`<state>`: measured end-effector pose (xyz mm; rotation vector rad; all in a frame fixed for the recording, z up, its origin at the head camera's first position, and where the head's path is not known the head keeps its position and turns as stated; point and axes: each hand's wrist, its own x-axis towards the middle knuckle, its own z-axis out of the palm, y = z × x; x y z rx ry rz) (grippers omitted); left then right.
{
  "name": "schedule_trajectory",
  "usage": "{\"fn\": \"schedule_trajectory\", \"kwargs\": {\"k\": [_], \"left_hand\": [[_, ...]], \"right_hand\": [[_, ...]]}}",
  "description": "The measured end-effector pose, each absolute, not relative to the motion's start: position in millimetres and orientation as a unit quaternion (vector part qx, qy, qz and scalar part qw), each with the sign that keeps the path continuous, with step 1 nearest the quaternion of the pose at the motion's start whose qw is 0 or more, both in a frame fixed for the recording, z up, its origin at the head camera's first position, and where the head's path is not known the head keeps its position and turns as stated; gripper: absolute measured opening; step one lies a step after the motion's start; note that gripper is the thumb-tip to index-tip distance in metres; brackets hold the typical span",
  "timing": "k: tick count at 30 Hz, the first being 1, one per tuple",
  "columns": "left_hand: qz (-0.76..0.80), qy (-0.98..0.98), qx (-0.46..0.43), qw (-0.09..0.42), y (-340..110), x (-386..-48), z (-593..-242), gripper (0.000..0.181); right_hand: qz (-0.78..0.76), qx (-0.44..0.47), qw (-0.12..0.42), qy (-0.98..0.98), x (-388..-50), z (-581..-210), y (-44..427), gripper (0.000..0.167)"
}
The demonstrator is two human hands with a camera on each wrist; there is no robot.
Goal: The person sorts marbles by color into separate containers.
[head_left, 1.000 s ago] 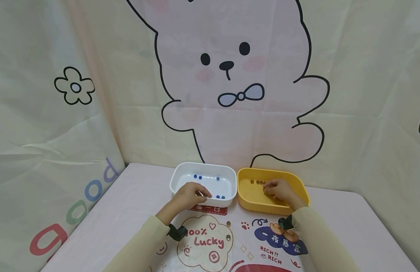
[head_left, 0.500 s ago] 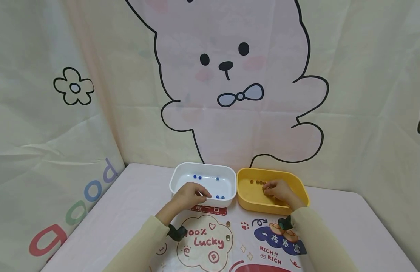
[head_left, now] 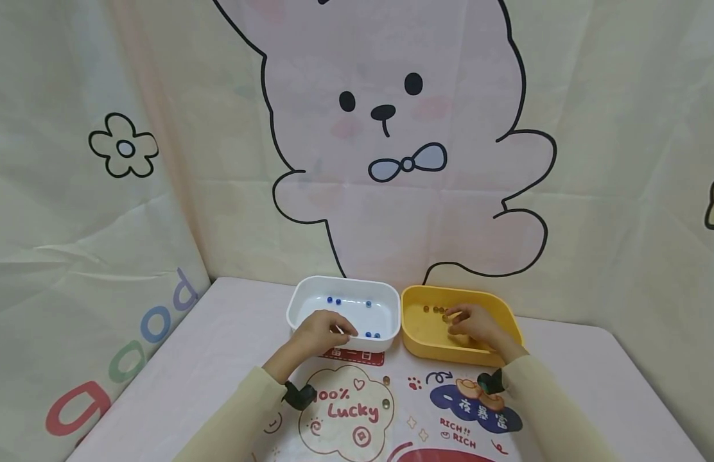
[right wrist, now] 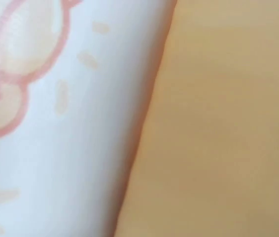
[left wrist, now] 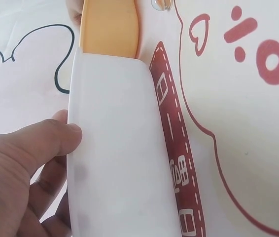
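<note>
My left hand (head_left: pixel 325 332) is at the near rim of a white plastic tub (head_left: pixel 393 321), pinching it; in the left wrist view its thumb (left wrist: pixel 70 139) lies on the outer wall, the other fingers behind the rim. Several small blue marbles (head_left: pixel 368 304) lie on this tub's floor. My right hand (head_left: pixel 474 324) reaches into the yellow tub (head_left: pixel 429 350), thumb and fingers apart, with nothing seen between them. Several amber-looking marbles (head_left: pixel 426 309) lie near its fingertips. The right wrist view shows only the yellow tub's outer wall (right wrist: pixel 218 123), not the hand.
The two tubs stand side by side at the back of the table. On the printed tablecloth (head_left: pixel 247 321) in front lie two loose clear marbles, one nearer the tubs (head_left: pixel 386 380) and one farther forward (head_left: pixel 386 403). A cloth backdrop (head_left: pixel 230 224) rises behind.
My right hand's fingers have spread apart, and a marble by the fingertips now shows. The left hand keeps its place on the white tub. The head view has shifted slightly.
</note>
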<state>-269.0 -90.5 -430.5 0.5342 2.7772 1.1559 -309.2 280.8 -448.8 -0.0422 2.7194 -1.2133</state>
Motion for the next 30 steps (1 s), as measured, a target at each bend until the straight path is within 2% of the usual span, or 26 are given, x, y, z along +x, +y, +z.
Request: {"fn": "schedule_trajectory", "kwargs": {"k": [13, 30], "left_hand": [[0.385, 0.906, 0.17, 0.047, -90.0, -267.5, -428.4, 0.012], [0.385, 0.905, 0.177, 0.047, -91.6, -267.9, -429.5, 0.012]], "right_hand": [[-0.38, -0.073, 0.028, 0.922, -279.7, -424.7, 273.3, 0.034], [-0.374, -0.125, -0.011, 0.919, -235.6, -406.0, 238.4, 0.027]]}}
